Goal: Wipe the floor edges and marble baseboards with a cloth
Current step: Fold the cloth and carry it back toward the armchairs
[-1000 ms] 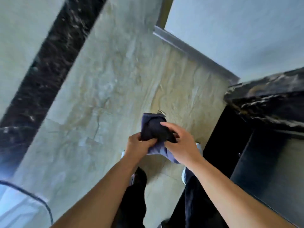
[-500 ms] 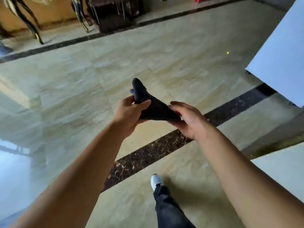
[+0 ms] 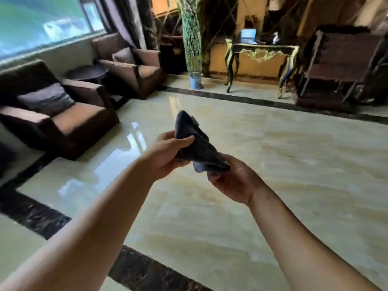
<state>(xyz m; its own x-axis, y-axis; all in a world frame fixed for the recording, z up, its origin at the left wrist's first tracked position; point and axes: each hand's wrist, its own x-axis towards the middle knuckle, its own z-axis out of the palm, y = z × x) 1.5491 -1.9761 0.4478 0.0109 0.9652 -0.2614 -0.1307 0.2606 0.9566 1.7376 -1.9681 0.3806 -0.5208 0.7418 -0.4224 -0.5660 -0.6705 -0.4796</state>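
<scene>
Both hands are out in front at chest height, sharing one dark cloth [image 3: 197,143]. The left hand [image 3: 168,154] pinches the upper part of it between thumb and fingers, so a folded peak stands up above the knuckles. The right hand [image 3: 233,181] is cupped palm-up under the lower corner, fingers curled round the fabric. So both are grasping the cloth, and it hangs in the air between them, well clear of the floor [image 3: 273,164].

As a judgement, this looks like folding or refolding the cloth into a pad, not wiping. Nothing here shows the cloth in contact with any surface.

Beyond the hands, the pale polished floor is glossy and reflects the window. Dark marble border strips [image 3: 273,103] run along the far side and near the person's feet. Two brown armchairs [image 3: 63,116] stand to the left, and an ornate gilt console [image 3: 262,51] and a tall plant [image 3: 192,38] stand beyond the far strip.

No baseboard is close enough to judge clean or dirty, so how much edge is finished cannot be told. The wiping itself looks to be still ahead, at least for this room.
</scene>
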